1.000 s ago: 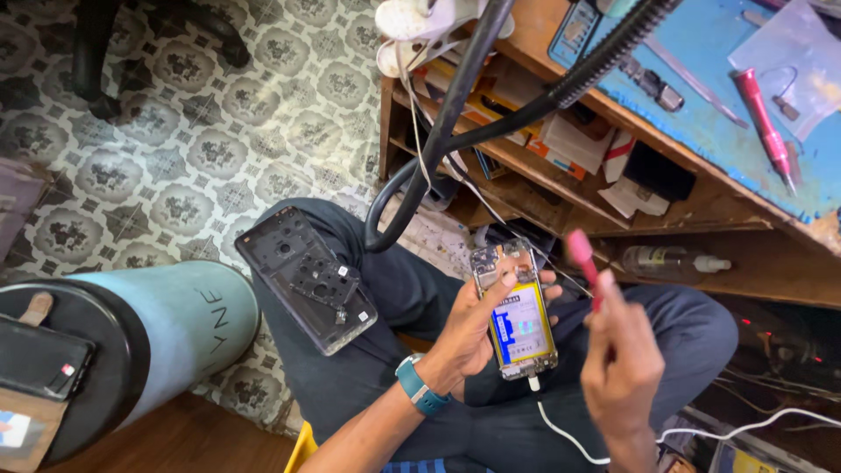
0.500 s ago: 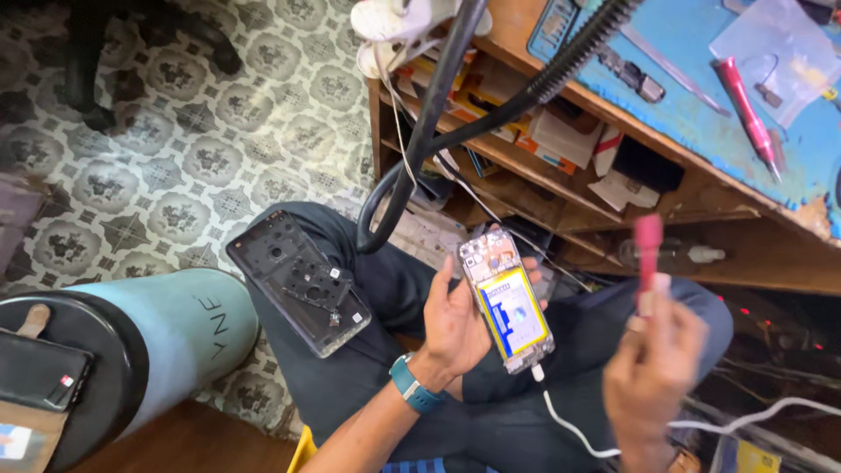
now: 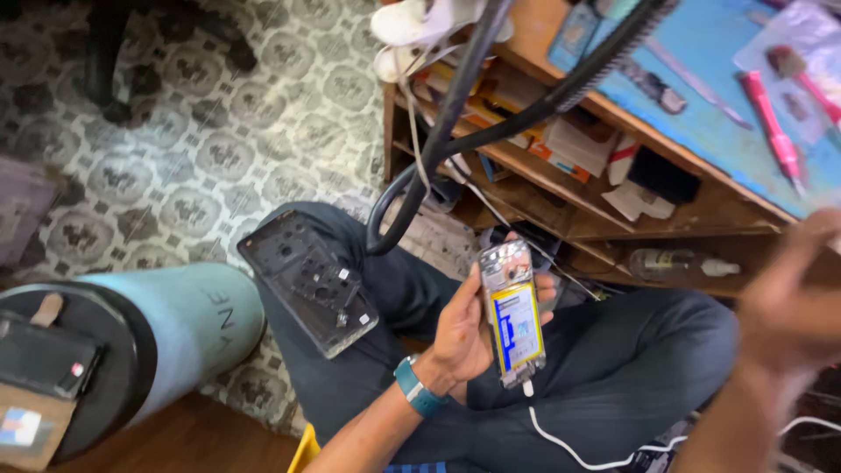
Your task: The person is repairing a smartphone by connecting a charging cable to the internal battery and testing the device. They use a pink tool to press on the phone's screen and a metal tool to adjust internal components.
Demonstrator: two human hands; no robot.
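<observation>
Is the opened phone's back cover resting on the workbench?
No, the back cover lies on the person's knee, left of the phone.

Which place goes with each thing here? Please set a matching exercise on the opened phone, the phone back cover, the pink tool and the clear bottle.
Things:
1. opened phone
2. phone back cover
3. pink tool
4. clear bottle

Places:
A. lying on the blue bench top
B. resting on the person's knee
C. held in the left hand
D. lying on the lowest shelf under the bench

Pairs: 1-C, 2-B, 3-A, 4-D
</observation>
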